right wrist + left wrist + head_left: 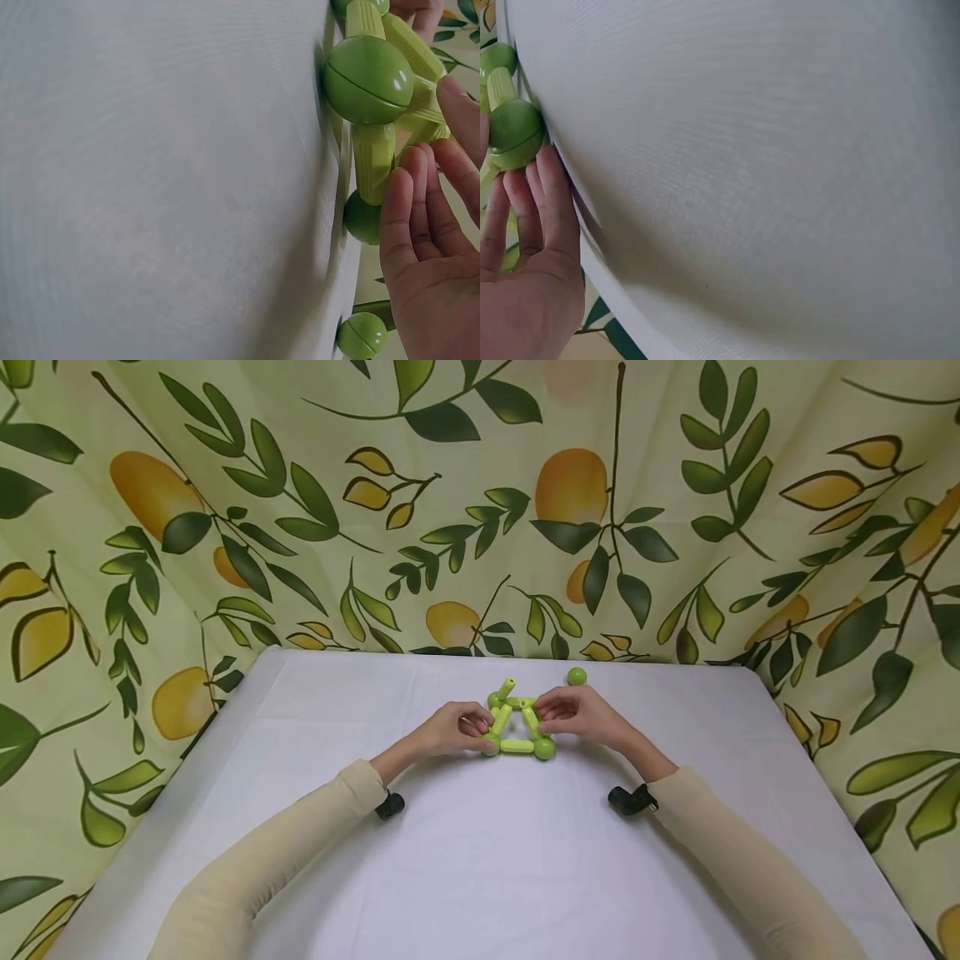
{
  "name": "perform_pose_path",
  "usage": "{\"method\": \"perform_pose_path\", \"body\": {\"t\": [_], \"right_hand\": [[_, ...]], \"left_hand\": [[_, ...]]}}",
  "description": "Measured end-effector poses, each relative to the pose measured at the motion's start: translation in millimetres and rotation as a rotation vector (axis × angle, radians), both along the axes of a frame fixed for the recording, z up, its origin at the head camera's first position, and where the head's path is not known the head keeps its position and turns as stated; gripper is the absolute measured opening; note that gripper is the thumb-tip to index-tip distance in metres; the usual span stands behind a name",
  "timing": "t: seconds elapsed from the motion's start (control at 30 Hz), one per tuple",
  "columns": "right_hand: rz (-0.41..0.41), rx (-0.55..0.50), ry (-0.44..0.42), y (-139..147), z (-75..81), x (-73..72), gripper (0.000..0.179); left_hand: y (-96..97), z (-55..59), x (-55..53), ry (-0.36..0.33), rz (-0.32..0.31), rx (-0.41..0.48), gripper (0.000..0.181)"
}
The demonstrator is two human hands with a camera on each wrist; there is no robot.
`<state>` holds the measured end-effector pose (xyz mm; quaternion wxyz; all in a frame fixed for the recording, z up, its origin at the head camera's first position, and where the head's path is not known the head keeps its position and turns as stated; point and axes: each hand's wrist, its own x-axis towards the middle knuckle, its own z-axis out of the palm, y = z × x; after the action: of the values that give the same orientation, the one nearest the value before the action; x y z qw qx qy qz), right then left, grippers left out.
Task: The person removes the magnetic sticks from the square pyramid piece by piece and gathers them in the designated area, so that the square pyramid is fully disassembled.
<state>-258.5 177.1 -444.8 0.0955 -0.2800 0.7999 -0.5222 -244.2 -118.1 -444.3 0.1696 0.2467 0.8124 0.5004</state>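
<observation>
Beige sleeves (285, 852) fill the lower left and lower right of the head view, nearest the camera, with small black devices (633, 799) at the wrists above a white cloth (480, 860). At the centre of the frame lies a ball-and-rod construction (517, 747), lime rods joined by green balls, between the two hands. The left hand (453, 728) is on its left side, thumb against the near left ball (491, 745). The right hand (581, 717) is on its right side, thumb and fingertips close to a slanting rod (531, 720). One rod juts up from the far left ball (495, 701). A loose ball (577, 677) sits just beyond the right hand; a leaf-and-fruit curtain (450, 527) hangs across the top.

In the left wrist view, the ball is at the upper left, pinched between the thumb at the frame's edge and gently bent fingertips (549, 161) beneath it.

In the right wrist view, the construction runs down the upper right. The thumb and bent fingers stand on either side of its rods; whether they grip one cannot be told. The loose ball shows lower down, apart from the fingers.
</observation>
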Motion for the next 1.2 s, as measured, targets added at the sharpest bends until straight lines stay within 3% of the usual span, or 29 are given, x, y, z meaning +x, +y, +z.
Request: {"method": "perform_pose_path", "body": {"t": [0.3,0.83,1.1,1.2], "right_hand": [[0.016,0.014,-0.026,-2,-2.4,0.8,0.035],[0.011,0.118,-0.039,-8,0.9,-0.3,0.037],[0.020,0.096,-0.027,-8,-1.3,1.1,0.036],[0.025,0.082,-0.029,-10,11.2,10.4,0.035]], "left_hand": [[0.1,0.9,-5.0,-0.019,-0.030,-0.022,0.033],[2.7,5.7,-4.5,-0.065,-0.050,-0.021,0.036],[3.6,7.4,-4.4,-0.072,-0.050,-0.027,0.036],[3.0,6.5,-5.1,-0.081,-0.052,-0.028,0.037]]}}
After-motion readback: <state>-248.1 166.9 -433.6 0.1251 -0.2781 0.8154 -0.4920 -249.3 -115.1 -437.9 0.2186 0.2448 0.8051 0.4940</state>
